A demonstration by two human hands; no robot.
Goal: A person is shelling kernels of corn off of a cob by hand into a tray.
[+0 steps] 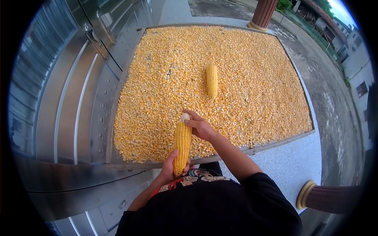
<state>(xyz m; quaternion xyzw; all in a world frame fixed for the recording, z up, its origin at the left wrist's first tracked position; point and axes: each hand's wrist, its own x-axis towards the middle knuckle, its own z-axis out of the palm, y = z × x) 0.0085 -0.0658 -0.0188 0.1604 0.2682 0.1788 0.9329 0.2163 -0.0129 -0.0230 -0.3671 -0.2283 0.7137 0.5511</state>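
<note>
Between my two hands is a yellow corn cob (183, 144), full of kernels along its length, with a pale bare patch at its far end. My left hand (170, 166) wraps around the near end. At the far end, the fingers and thumb of my right hand (200, 125) grip the pale part. A second corn cob (212, 81), also covered in kernels, lies farther out on a wide layer of loose corn kernels (251, 82). Both hands are over the near side of that layer.
A low wooden frame (267, 146) borders the kernels. Metal double doors (79, 97) with handles stand at the left. Fluted columns rise at the far right corner (263, 13) and near right (327, 198). Beyond the speckled floor (283, 168) runs a concrete lane (330, 103).
</note>
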